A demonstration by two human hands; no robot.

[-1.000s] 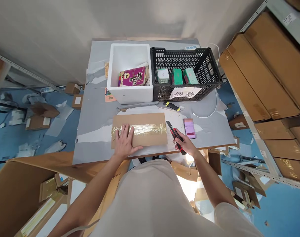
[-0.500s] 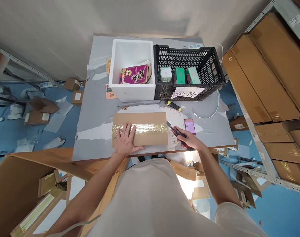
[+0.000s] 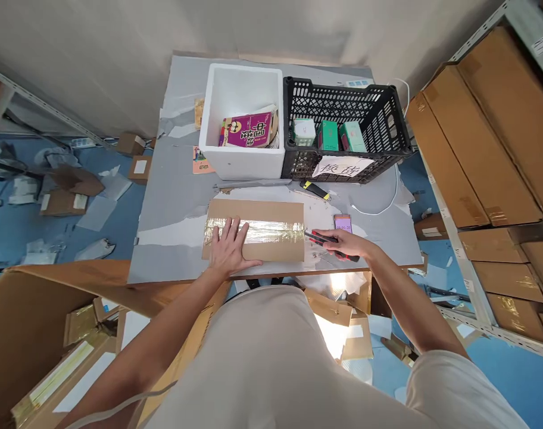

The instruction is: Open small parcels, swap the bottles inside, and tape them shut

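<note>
A flat brown cardboard box point(image 3: 278, 244) lies near the front edge of the table, with a strip of shiny clear tape point(image 3: 275, 232) running along its middle. My left hand point(image 3: 229, 247) rests on the left part of the box, palm down and fingers spread. In my right hand point(image 3: 345, 243) is a red and black utility knife point(image 3: 325, 239). Its tip is at the right end of the box, level with the tape; whether it touches cannot be told. Just behind that hand lies a phone point(image 3: 342, 223) with a lit pink screen.
Behind the box stand a white foam bin point(image 3: 242, 165) with books and a black plastic crate point(image 3: 387, 156) with small boxes. A black and yellow cutter point(image 3: 315, 190) lies before the crate. Cartons point(image 3: 486, 137) fill the right shelf; a large open carton point(image 3: 30, 333) is at lower left.
The utility knife has turned flatter, and its tip has come down to the box's right end, level with the tape. My left hand stays on the box. The view has shifted slightly.
</note>
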